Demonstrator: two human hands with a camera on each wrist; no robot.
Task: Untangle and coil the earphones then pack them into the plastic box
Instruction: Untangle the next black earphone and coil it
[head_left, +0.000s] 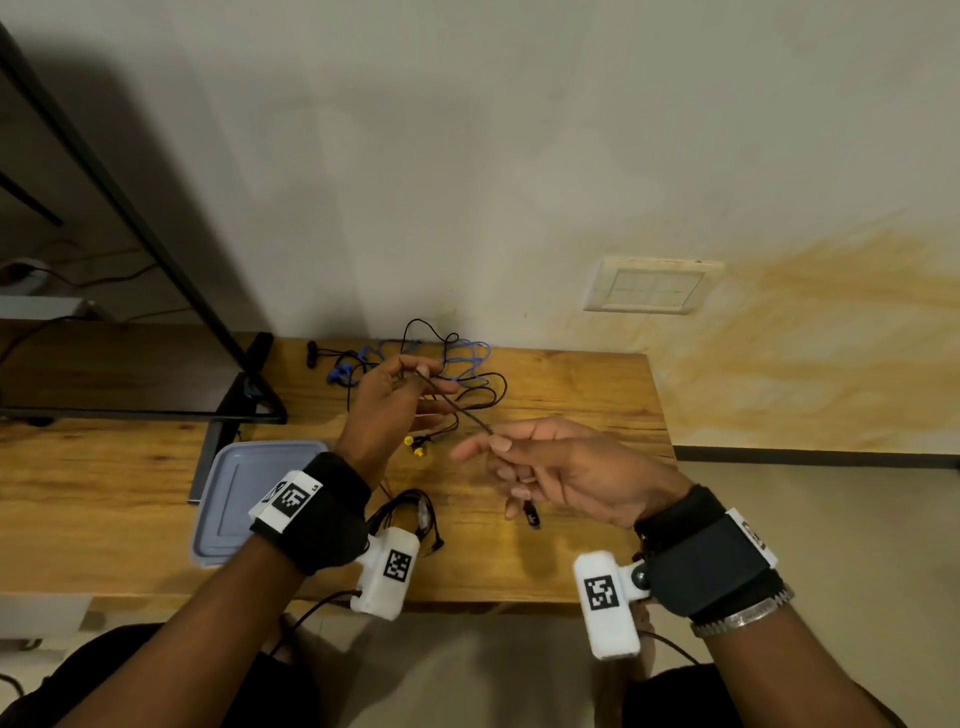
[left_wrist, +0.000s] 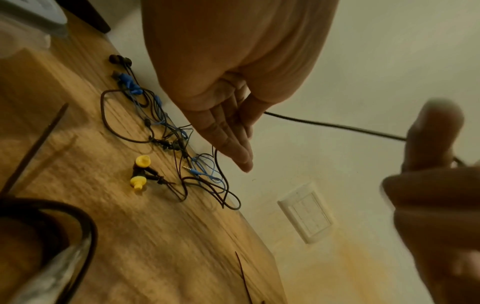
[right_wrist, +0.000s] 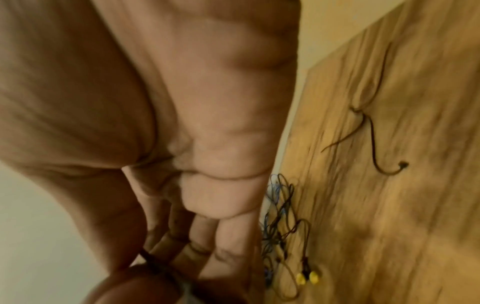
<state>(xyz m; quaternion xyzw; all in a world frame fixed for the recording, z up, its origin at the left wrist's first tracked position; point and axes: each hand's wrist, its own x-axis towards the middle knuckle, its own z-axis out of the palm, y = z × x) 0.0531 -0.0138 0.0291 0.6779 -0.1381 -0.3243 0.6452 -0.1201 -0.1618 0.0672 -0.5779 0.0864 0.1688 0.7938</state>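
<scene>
A dark earphone cable (head_left: 454, 405) runs taut between my two hands above the wooden table (head_left: 571, 384). My left hand (head_left: 415, 379) pinches its far end between the thumb and straight fingers; the left wrist view shows the cable (left_wrist: 324, 124) leaving that hand (left_wrist: 241, 123). My right hand (head_left: 496, 444) pinches the near end with thumb and forefinger, and the plug (head_left: 531, 515) dangles below it. Blue and black earphones (head_left: 447, 364) lie tangled at the table's back. Yellow earbuds (head_left: 415, 447) lie between my hands. A coiled black earphone (head_left: 410, 514) sits by my left wrist, inside a clear box (left_wrist: 59, 265).
A grey-blue plastic lid (head_left: 244, 493) lies at the left, under my left forearm. A black metal frame (head_left: 156, 244) stands on the table's left part. The wall (head_left: 519, 182) with a switch plate (head_left: 649, 286) rises right behind the tangle. The table's right edge is near my right hand.
</scene>
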